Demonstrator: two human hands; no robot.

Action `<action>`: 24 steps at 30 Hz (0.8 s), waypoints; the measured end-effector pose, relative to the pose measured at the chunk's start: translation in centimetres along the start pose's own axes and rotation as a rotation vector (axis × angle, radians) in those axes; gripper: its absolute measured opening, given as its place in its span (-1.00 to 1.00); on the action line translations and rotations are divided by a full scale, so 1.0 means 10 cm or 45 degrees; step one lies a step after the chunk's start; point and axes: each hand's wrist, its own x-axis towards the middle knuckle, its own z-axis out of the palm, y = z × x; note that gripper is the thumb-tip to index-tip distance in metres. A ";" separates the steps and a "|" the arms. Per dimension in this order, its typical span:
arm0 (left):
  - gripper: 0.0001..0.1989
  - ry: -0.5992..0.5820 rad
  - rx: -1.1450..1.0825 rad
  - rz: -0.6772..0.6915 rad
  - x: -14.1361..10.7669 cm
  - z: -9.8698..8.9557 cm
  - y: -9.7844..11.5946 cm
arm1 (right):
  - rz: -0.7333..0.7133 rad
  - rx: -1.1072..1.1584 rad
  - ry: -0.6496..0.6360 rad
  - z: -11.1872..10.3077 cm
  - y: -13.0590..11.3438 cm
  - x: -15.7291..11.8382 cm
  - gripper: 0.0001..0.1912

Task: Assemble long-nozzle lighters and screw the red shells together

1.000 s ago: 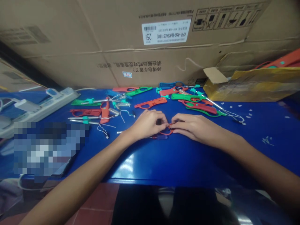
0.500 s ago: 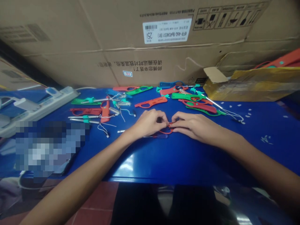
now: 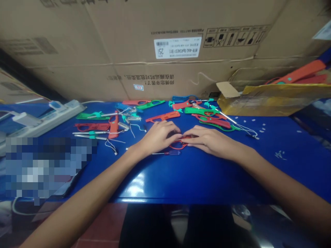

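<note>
Both hands meet over a red plastic lighter casing (image 3: 178, 145) on the blue table; its trigger loop shows below the fingers. My left hand (image 3: 159, 137) has thumb and forefinger closed at the casing's left part. From the right, my right hand (image 3: 207, 138) grips it with thumb and fingers. Whatever small part lies between the fingertips is hidden. Just below the hands lies a screwdriver (image 3: 174, 153) with a purple see-through handle, its shaft partly behind my left wrist. Beyond the hands is another red casing half (image 3: 162, 116).
Red and green casings (image 3: 212, 120) and metal lighter tubes with wires (image 3: 90, 133) lie across the back. An open carton (image 3: 263, 101) holding red casings stands at right, before a big cardboard wall (image 3: 103, 79). A power strip (image 3: 51, 119) is at left. White scraps (image 3: 262, 130) dot the right side.
The view has tilted up and shifted slightly right. My fingers have shifted over the red casing, with more of its loop showing. Both hands stay at the casing.
</note>
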 end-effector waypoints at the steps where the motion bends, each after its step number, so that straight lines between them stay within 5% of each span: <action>1: -0.78 0.004 -0.002 0.000 0.00 0.01 -0.01 | -0.010 0.010 0.009 0.01 0.01 0.00 -0.64; 14: -0.88 0.016 -0.140 0.018 0.05 0.08 -0.09 | 0.075 0.200 0.029 -0.05 -0.01 0.00 -0.71; 24: -0.88 -0.013 -0.234 -0.021 0.03 0.08 -0.08 | 0.034 0.074 -0.043 -0.16 -0.04 -0.05 -0.66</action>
